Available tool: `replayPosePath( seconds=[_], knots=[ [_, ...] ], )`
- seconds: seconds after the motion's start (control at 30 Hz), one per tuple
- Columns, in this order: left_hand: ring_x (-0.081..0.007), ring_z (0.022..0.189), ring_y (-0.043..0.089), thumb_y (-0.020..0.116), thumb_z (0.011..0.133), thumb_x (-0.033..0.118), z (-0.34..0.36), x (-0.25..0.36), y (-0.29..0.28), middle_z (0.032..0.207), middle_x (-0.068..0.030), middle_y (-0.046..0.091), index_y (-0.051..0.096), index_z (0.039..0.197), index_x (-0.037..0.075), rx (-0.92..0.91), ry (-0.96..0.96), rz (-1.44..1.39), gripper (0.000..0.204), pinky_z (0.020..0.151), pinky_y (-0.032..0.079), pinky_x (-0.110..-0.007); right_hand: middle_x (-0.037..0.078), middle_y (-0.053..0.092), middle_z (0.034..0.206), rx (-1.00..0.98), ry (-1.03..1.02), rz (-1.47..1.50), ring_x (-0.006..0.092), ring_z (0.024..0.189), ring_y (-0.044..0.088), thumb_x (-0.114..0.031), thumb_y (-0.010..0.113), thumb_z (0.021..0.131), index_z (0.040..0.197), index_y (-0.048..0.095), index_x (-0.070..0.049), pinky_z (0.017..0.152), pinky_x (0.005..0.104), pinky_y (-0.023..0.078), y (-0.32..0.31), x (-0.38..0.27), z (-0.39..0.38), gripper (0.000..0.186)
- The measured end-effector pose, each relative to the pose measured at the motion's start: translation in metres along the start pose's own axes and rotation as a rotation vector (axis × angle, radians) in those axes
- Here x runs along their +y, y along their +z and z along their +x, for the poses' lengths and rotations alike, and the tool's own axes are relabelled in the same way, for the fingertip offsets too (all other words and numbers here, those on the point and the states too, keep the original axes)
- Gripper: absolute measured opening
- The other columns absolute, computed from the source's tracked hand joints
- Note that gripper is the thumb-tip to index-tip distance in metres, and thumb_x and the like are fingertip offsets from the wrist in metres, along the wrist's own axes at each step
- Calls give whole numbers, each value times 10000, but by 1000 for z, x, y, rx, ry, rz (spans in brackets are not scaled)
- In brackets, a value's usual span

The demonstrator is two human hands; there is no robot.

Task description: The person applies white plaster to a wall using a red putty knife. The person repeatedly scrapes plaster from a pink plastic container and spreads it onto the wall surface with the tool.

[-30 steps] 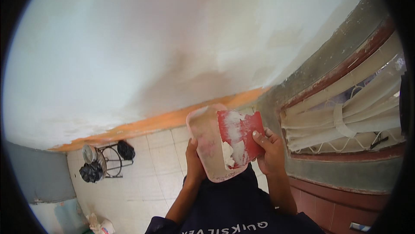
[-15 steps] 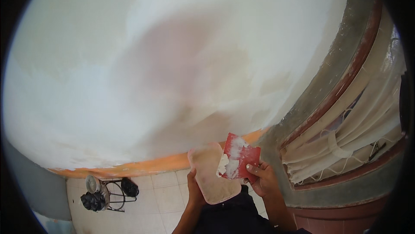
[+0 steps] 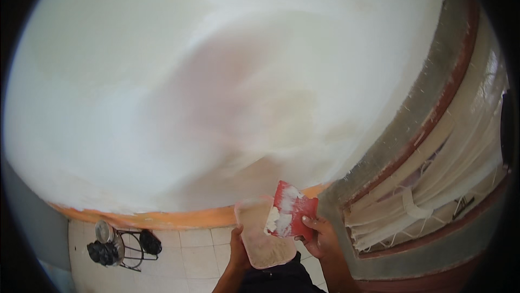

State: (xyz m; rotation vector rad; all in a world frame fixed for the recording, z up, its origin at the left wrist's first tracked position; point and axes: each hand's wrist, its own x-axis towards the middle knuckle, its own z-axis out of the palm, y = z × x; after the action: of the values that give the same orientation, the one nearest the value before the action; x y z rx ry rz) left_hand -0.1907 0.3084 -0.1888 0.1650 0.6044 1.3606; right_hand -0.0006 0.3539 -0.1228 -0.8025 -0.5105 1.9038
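Note:
My left hand (image 3: 239, 248) grips the left edge of a shallow, pale pinkish tray (image 3: 266, 247) with rounded corners, its inside smeared with a thin beige film. In my right hand (image 3: 320, 237) is a flat red putty spreader (image 3: 299, 210), thumb on its face. White paste coats the spreader's blade, with a thicker lump (image 3: 278, 221) along its left edge. The spreader is over the right part of the tray; whether they touch I cannot tell. Ahead stands a wall (image 3: 108, 147) patchily coated in white, with an orange strip (image 3: 179, 214) along its foot.
On the tiled floor (image 3: 179, 260) at the lower left stands a black metal stool (image 3: 131, 247), with a bucket (image 3: 104, 232) and black plastic bags (image 3: 103, 252) by it. To the right is a window with a tied curtain (image 3: 414, 201) and a red-brown frame (image 3: 460, 76).
The whole view has shifted a little, with wall, stool and window at slightly different places. Both hands, the tray and the spreader sit lower in the picture, still held the same way.

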Motion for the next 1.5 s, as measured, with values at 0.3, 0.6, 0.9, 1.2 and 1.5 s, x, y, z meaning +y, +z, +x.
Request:
replayPosePath(
  seconds=[0.3, 0.6, 0.9, 1.2, 1.5],
  knots=[
    [-316, 1091, 566, 357, 903, 487, -36, 127, -127, 1218, -182, 544, 384, 1349, 4, 2, 3, 39, 658, 929, 473, -444, 131, 644, 1041, -33, -42, 3, 243, 891, 659, -58, 582, 881, 1136, 564, 34, 685, 380, 570, 92, 154, 27, 271],
    [-324, 1117, 543, 349, 907, 472, -121, 149, -71, 1231, -186, 535, 390, 1344, 5, 61, -53, 87, 641, 955, 441, -459, 131, 645, 1036, 47, -33, -44, 250, 849, 668, -61, 584, 862, 1159, 544, 20, 621, 379, 587, 160, 123, -58, 311],
    [-323, 1062, 595, 382, 882, 515, -159, 81, -11, 1186, -162, 596, 469, 1312, 13, 115, -7, -43, 666, 934, 484, -454, 77, 657, 1006, -88, -17, -108, 188, 830, 664, -135, 660, 852, 1171, 569, -15, 643, 304, 576, 166, 26, -138, 352],
    [-302, 1027, 610, 363, 898, 531, -287, -11, 152, 1161, -140, 611, 484, 1305, 30, 127, 98, 65, 657, 913, 492, -441, 47, 668, 908, -106, 11, -97, 166, 739, 664, -111, 645, 857, 1101, 613, -33, 591, 288, 575, 121, -71, -278, 258],
    [-298, 1044, 603, 370, 898, 524, -393, -58, 169, 1174, -137, 604, 481, 1311, 37, 88, 166, -31, 648, 924, 485, -439, 69, 645, 920, -178, 2, -145, 174, 752, 649, -78, 630, 859, 1129, 582, 0, 613, 289, 567, 120, -75, -395, 286]
  ],
)
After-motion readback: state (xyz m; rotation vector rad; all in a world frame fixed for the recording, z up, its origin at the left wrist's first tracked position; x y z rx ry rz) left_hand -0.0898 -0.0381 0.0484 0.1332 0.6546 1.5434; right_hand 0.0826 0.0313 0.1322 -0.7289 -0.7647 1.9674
